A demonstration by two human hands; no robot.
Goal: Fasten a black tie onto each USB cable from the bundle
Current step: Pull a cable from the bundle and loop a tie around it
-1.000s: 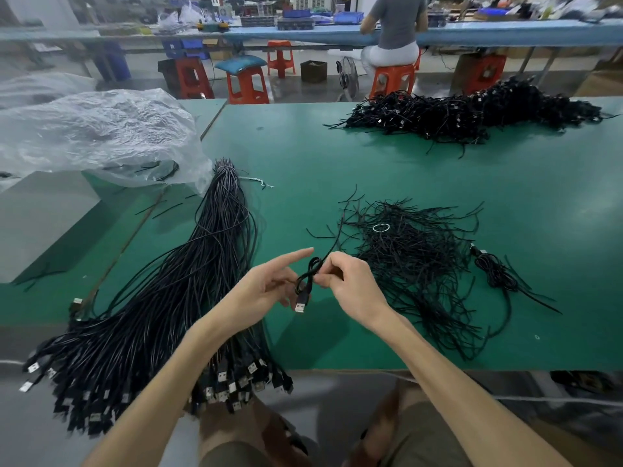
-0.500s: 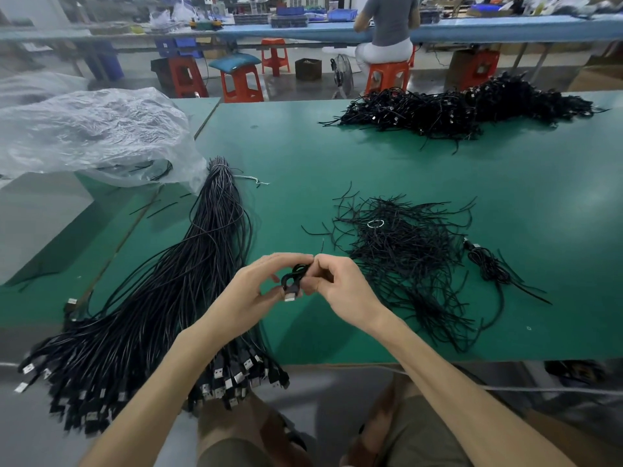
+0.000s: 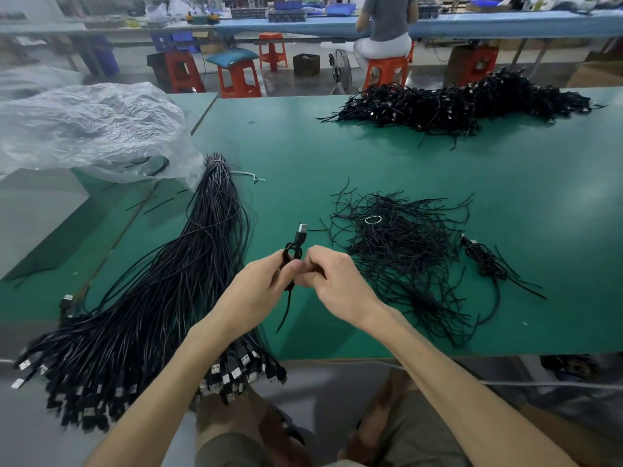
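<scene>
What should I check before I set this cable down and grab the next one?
1. The cable gripped by left hand and right hand: ok.
2. The tie closed round the coil: cannot tell, fingers cover it; a loose strand hangs below.
3. The plug free, pointing up: ok.
4. The spare ties lying right of the hands: ok.
5. The bundle at left holds more cables: ok.
6. Bare table beside the finished cable: ok.
</scene>
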